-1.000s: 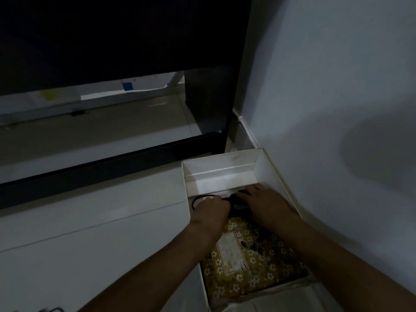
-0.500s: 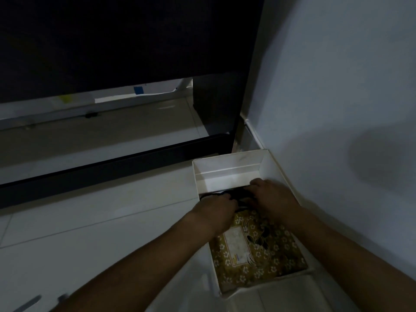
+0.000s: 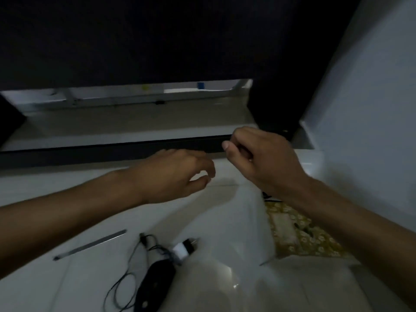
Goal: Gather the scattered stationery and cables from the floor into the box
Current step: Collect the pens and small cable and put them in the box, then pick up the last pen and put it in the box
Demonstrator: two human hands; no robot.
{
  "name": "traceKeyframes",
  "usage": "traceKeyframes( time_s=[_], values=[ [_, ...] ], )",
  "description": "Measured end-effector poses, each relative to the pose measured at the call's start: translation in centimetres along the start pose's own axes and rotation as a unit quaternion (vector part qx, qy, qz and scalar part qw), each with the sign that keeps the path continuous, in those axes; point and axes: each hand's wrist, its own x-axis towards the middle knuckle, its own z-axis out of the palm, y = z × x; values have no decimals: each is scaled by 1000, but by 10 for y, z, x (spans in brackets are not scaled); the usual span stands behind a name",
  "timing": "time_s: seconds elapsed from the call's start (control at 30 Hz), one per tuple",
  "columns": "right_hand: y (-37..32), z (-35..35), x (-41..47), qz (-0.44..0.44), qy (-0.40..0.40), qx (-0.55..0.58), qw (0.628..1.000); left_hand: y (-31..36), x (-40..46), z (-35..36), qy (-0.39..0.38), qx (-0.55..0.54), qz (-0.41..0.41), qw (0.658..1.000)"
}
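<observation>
The white box point(image 3: 268, 233) lies on the floor at the right, mostly hidden under my right forearm. Inside it I see a yellow flower-patterned packet point(image 3: 292, 228) and a bit of black cable point(image 3: 271, 197). My left hand point(image 3: 171, 174) hovers above the floor left of the box, fingers loosely bent and holding nothing. My right hand point(image 3: 258, 163) is above the box's far end, fingers curled in with nothing visible in them. On the floor near me lie a long metal ruler point(image 3: 90, 244), a black mouse point(image 3: 155, 282) with its thin cable point(image 3: 126, 278), and a small white and black plug point(image 3: 183, 248).
A dark furniture bar point(image 3: 101, 154) runs across the floor just beyond my hands, with a dark panel above and a dark leg point(image 3: 270, 109) at the right. A pale wall point(image 3: 371, 109) closes the right side. The floor is white tile point(image 3: 45, 278).
Both hands have lifted out of the box, letting go of the black cable, and moved up and left. The view has shifted, bringing the ruler, mouse and plug into sight.
</observation>
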Motion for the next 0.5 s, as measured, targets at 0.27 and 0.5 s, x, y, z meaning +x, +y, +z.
traceKeyframes(
  time_s=[0.27,0.5],
  values=[
    [-110,47,53,-193,-148,-1,970,-52,-132,1,60,45,-82,994],
    [-149,113,47,-314,-302,-14,900,-76,-226,40,-7,75,-157,985]
  ],
)
